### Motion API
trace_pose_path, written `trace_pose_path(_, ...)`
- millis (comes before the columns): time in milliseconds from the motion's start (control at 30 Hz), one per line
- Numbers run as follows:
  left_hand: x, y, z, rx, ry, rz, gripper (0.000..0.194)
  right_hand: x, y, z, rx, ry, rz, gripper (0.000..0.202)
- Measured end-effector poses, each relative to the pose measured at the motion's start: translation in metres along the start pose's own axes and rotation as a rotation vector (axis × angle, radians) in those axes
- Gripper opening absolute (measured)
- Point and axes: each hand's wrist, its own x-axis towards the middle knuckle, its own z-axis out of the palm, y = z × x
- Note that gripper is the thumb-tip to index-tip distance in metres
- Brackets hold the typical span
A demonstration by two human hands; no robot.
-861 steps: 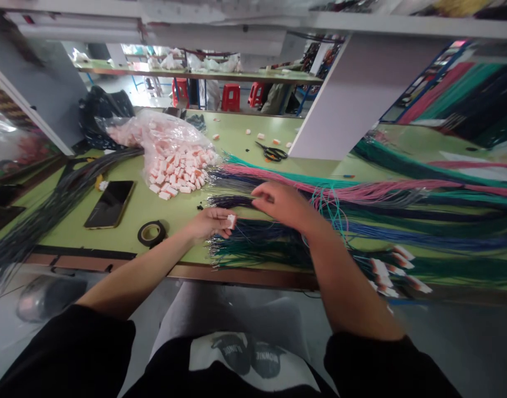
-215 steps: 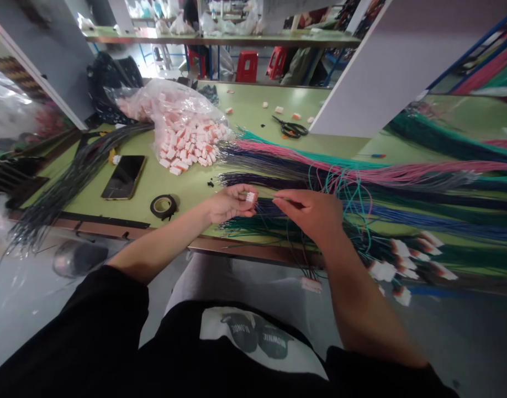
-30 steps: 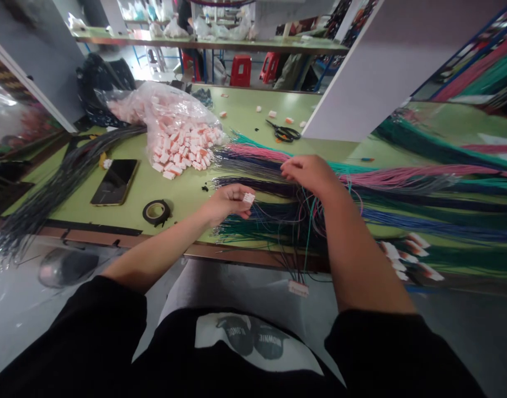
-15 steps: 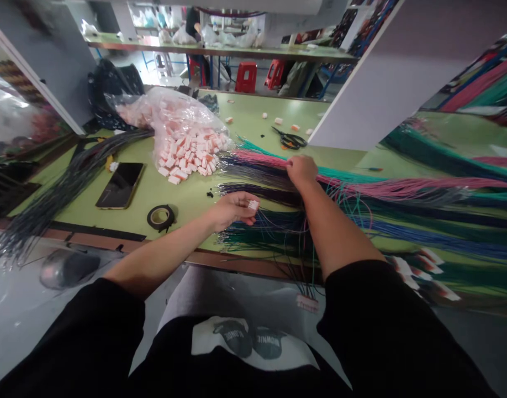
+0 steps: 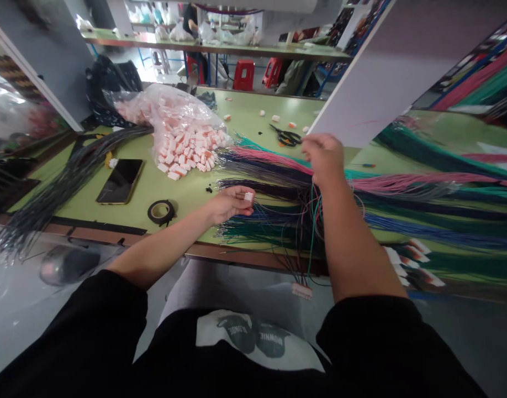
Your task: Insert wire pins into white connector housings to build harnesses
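Observation:
My left hand [image 5: 233, 203] pinches a small white connector housing [image 5: 248, 197], with a few thin wires trailing from it to the right. Above the pink wires [image 5: 292, 160], my right hand [image 5: 326, 157] is raised with its fingers drawn together; blur hides what they hold, if anything. A green wire [image 5: 313, 221] hangs down just below that hand. Past the table edge, a second, wider connector [image 5: 302, 290] dangles from several wires. Beneath both hands lie sorted bundles of dark wires [image 5: 257, 188], blue wires [image 5: 406, 228] and green wires [image 5: 245, 232].
A clear bag [image 5: 166, 105] spills many pale connector housings [image 5: 191, 149]. Black scissors [image 5: 287, 136] lie behind the wires. Leftward are a phone [image 5: 120, 181], a tape roll [image 5: 161, 211] and grey wires [image 5: 79, 171]. A white post [image 5: 361, 83] rises at right.
My right hand has lifted off the pink wires and moved right and up, towards the scissors. A green wire now hangs below it. My left hand keeps the connector housing in nearly the same place.

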Motion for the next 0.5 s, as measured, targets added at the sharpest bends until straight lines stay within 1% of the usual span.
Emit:
trace_pose_path(33, 0.001, -0.001, -0.001, -0.006, -0.005, 0.004, 0.027, -0.014, -0.014, 0.004, 0.018, -0.053, -0.010, 0.027)
trace_pose_path(100, 0.002, -0.003, -0.003, -0.016, -0.024, 0.014, 0.028, -0.043, -0.040, 0.009, 0.093, -0.447, -0.053, 0.026)
trace_pose_path(133, 0.003, -0.004, -0.005, -0.018, -0.034, 0.019, 0.028, -0.056, -0.050, 0.011, 0.153, -0.617, -0.068, 0.027)
trace_pose_path(167, 0.004, -0.004, -0.006, -0.018, -0.042, 0.022, 0.029, -0.067, -0.058, 0.012, 0.235, -0.723, -0.068, 0.029)
trace_pose_path(200, 0.004, -0.005, -0.006, -0.017, -0.048, 0.023, 0.030, -0.076, -0.062, 0.012, 0.320, -0.786, -0.058, 0.031)
trace_pose_path(233, 0.004, -0.005, -0.007, -0.014, -0.053, 0.023, 0.031, -0.082, -0.063, 0.012, 0.402, -0.807, -0.039, 0.034)
trace_pose_path(267, 0.004, -0.005, -0.007, -0.010, -0.056, 0.024, 0.031, -0.086, -0.061, 0.012, 0.467, -0.789, -0.011, 0.035)
trace_pose_path(333, 0.004, -0.005, -0.007, -0.001, -0.062, 0.022, 0.030, -0.089, -0.052, 0.012, 0.520, -0.691, 0.056, 0.033)
trace_pose_path(400, 0.004, -0.005, -0.007, 0.005, -0.063, 0.020, 0.029, -0.090, -0.045, 0.012, 0.466, -0.579, 0.097, 0.026)
trace_pose_path(433, 0.004, -0.005, -0.007, 0.005, -0.061, 0.019, 0.028, -0.090, -0.043, 0.012, 0.404, -0.541, 0.091, 0.024)
trace_pose_path(500, 0.003, -0.005, -0.006, 0.001, -0.056, 0.023, 0.029, -0.092, -0.045, 0.013, 0.256, -0.508, 0.016, 0.022)
